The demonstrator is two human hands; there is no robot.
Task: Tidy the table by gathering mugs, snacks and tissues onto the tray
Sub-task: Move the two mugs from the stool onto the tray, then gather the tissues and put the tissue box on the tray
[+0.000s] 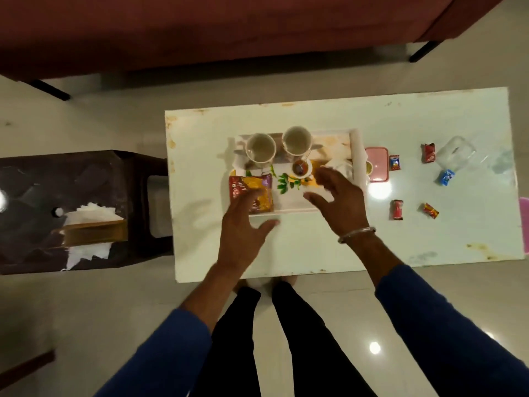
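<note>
A white tray [289, 202] with a leaf pattern lies on the white table [400, 239]. On it stand two white mugs [260, 148] [296, 140], a small cup of brown liquid [302, 168], crumpled tissues [339, 164] and a red-and-yellow snack packet [250, 186]. My left hand [243, 233] hovers over the tray's near left corner, fingers spread over the packet. My right hand [340, 200] floats above the tray's right part, fingers apart and holding nothing. Several small wrapped candies [397, 209] [431, 210] [429, 152] [446, 177] [394, 162] lie on the table to the right.
A pink lidded box [377, 163] sits beside the tray's right end, and a clear plastic container [455, 151] lies further right. A dark stool [71, 210] at the left carries a tissue box. A maroon sofa [229, 30] stands beyond the table.
</note>
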